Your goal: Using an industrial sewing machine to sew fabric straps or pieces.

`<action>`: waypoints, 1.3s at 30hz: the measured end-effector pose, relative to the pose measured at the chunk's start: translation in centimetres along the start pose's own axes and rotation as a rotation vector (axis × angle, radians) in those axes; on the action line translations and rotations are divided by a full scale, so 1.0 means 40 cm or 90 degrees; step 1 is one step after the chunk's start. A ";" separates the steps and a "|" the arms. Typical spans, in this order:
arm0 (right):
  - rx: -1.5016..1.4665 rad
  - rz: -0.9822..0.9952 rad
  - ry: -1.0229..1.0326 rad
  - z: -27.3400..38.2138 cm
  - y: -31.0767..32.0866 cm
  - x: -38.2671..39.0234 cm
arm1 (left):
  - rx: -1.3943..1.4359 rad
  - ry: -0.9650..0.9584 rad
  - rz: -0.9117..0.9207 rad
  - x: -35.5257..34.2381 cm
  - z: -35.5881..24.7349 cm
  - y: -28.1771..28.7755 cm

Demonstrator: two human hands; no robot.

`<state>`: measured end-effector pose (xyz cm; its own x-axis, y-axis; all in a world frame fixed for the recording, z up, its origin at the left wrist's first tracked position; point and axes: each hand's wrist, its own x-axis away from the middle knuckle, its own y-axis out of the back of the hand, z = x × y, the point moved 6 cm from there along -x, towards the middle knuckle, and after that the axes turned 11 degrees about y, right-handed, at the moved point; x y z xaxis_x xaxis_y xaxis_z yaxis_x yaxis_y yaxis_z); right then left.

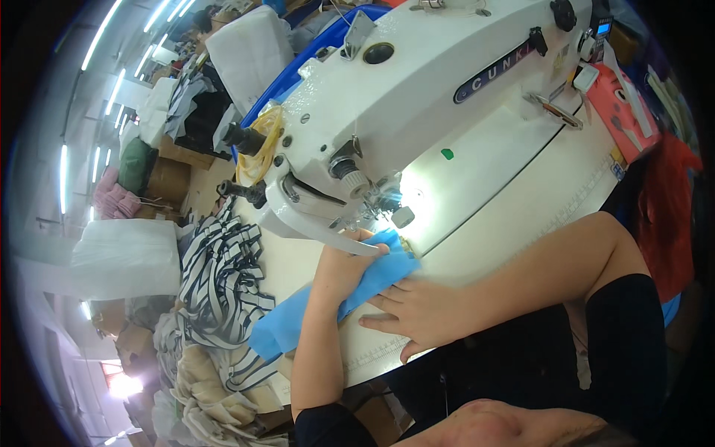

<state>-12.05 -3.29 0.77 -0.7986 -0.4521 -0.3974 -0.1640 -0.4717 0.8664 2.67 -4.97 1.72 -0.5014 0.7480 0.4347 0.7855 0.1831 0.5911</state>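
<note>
A folded strip of blue cloth (380,270) runs slantwise from under the needle area of a white sewing machine (417,82) toward the lower left. My left hand (340,270) grips its upper end close to the presser foot, the thumb on the cloth; a curved white lever partly hides the fingers. My right hand (424,311) lies flat on the machine table, fingers spread, their tips beside the lower edge of the cloth. The machine's lamp lights the spot just right of the needle, and the needle itself cannot be made out.
A heap of black-and-white striped fabric (220,276) hangs at the table's left, above beige cloth (205,387). Yellow threads or bands (261,145) hang on the machine's head. Tweezers (555,110) lie on its bed. A ruler strip (380,352) follows the front edge.
</note>
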 end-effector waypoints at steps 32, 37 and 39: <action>0.006 0.091 -0.286 -0.197 0.232 0.055 | -0.071 -0.058 -0.073 0.005 -0.036 0.014; 0.053 0.131 -0.219 -0.183 0.215 0.043 | -0.065 -0.049 -0.073 0.008 -0.027 0.015; 0.054 0.127 -0.182 -0.181 0.213 0.042 | -0.061 -0.048 -0.070 0.006 -0.020 0.015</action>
<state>-10.60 -13.57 5.30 -0.9474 -0.2939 -0.1270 -0.0259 -0.3251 0.9453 2.72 -5.21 2.71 -0.5509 0.7730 0.3145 0.6879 0.2073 0.6955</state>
